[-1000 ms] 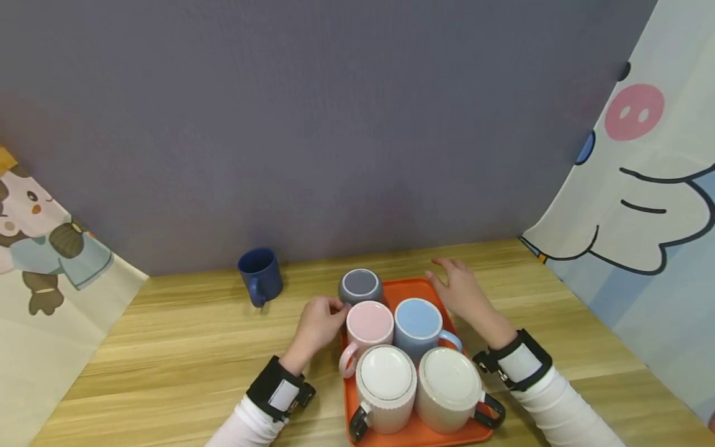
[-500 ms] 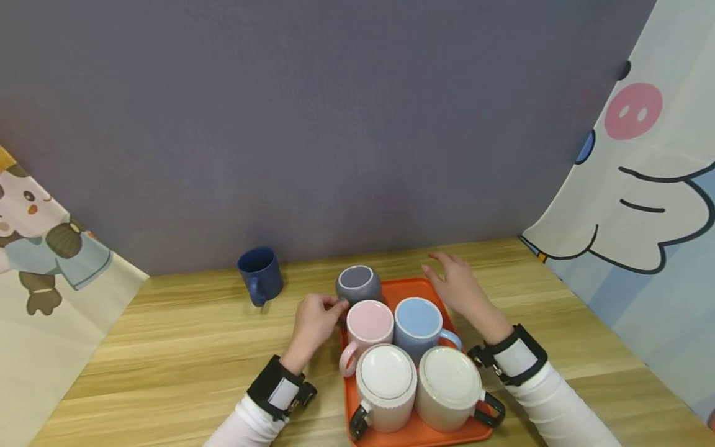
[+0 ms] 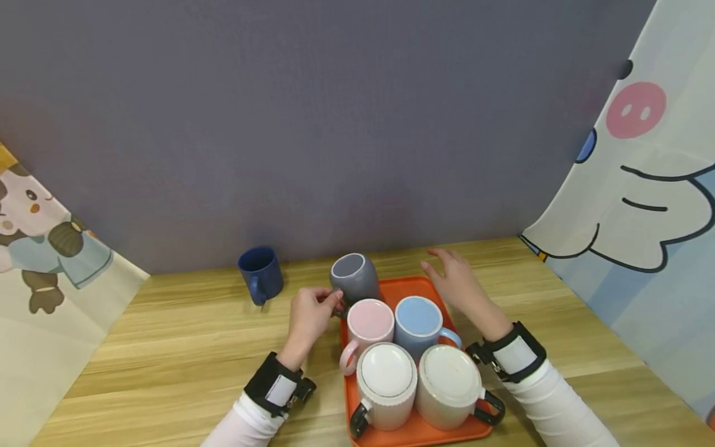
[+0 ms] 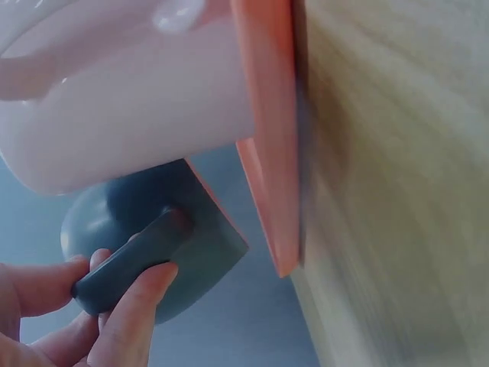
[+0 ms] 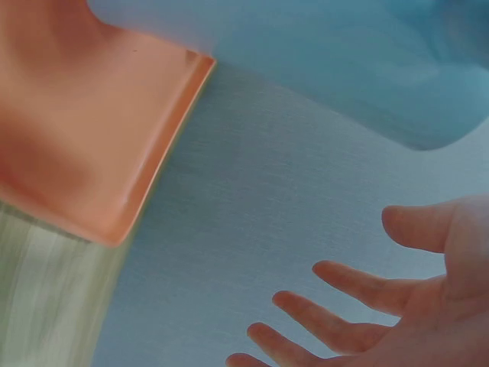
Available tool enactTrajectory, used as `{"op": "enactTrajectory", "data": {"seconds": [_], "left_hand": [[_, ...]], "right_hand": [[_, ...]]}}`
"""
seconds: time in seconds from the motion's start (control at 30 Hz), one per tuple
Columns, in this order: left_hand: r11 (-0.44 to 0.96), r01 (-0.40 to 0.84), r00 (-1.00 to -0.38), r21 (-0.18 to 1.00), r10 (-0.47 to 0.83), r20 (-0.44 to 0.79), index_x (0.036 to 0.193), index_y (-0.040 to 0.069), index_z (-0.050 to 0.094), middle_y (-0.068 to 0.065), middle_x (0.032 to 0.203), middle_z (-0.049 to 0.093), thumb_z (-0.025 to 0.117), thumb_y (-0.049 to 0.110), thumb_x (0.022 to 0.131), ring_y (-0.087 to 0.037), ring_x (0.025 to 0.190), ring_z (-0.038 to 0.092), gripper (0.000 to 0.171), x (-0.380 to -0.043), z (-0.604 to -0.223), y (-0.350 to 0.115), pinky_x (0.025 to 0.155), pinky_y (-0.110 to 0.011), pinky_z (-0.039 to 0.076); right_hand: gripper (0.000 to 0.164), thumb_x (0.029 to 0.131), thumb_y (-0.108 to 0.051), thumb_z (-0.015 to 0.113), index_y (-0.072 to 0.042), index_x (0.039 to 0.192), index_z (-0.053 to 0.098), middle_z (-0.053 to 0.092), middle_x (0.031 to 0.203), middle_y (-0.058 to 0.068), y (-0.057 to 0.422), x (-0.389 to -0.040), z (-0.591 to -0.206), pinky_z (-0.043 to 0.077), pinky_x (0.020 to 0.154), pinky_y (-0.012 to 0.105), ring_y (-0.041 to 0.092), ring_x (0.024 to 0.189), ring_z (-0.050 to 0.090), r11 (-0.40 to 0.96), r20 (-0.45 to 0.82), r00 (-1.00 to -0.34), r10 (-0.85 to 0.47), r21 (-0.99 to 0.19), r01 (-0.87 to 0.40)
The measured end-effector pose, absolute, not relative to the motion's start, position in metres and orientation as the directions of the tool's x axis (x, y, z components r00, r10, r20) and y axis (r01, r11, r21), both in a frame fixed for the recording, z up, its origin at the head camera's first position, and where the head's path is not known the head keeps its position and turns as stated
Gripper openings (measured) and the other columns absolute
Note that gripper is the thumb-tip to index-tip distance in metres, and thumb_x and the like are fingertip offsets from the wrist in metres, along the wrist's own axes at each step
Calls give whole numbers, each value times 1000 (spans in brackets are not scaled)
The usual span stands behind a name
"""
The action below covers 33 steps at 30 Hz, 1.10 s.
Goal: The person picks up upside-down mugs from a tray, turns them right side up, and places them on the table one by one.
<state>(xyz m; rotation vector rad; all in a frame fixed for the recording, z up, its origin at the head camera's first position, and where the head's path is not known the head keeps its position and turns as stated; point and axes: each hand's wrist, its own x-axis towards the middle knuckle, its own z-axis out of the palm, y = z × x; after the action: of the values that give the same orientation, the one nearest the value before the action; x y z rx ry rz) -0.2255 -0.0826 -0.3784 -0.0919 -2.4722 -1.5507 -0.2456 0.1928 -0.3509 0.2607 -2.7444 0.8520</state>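
Note:
My left hand (image 3: 310, 312) pinches the handle of a grey mug (image 3: 357, 282) at the far left corner of the orange tray (image 3: 410, 285). The grey mug is upside down and tilted, its base leaning toward the left hand. In the left wrist view, thumb and fingers close on the grey handle (image 4: 130, 264), beside the pink mug (image 4: 130, 107). My right hand (image 3: 460, 288) hovers by the tray's far right corner, fingers spread and holding nothing. A light blue mug (image 3: 419, 320) stands upside down nearest to it; in the right wrist view the blue mug (image 5: 328, 61) is above the fingers.
Two white mugs with black handles, one left (image 3: 386, 385) and one right (image 3: 449, 385), stand upside down at the tray's near end. A dark blue mug (image 3: 260, 276) sits upright on the wooden table (image 3: 184, 354) near the grey back wall (image 3: 335, 124).
The grey mug has gone from nearly level to tilted, shifting slightly up and left with my left hand. My right hand has moved slightly away toward the back wall.

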Motion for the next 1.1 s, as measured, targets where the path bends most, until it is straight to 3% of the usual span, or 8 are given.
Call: {"op": "enactTrajectory", "data": {"seconds": [0.4, 0.7, 1.1], "left_hand": [[340, 234, -948, 911, -127, 291, 84, -4, 73, -19, 71, 70, 67, 11, 87, -22, 62, 68, 16, -230, -367, -82, 56, -24, 54], [165, 275, -932, 947, -198, 305, 88, -8, 71, -25, 75, 69, 68, 11, 87, -30, 66, 70, 19, -232, -353, -80, 59, -29, 57], [61, 312, -921, 948, -226, 318, 88, -7, 72, -23, 77, 69, 69, 13, 86, -22, 65, 69, 20, -231, -336, -71, 62, -33, 58]], "right_hand": [[47, 98, -27, 50, 2, 135, 46, 46, 136, 28, 191, -245, -344, 33, 103, 60, 47, 127, 40, 789, 293, -951, -100, -559, -255], [45, 97, -24, 52, 3, 134, 47, 48, 134, 28, 191, -243, -335, 32, 104, 58, 47, 125, 42, 782, 346, -931, -114, -547, -299], [45, 98, -25, 51, 3, 133, 48, 49, 133, 28, 189, -239, -325, 33, 103, 59, 47, 124, 42, 776, 368, -921, -124, -543, -321]]}}
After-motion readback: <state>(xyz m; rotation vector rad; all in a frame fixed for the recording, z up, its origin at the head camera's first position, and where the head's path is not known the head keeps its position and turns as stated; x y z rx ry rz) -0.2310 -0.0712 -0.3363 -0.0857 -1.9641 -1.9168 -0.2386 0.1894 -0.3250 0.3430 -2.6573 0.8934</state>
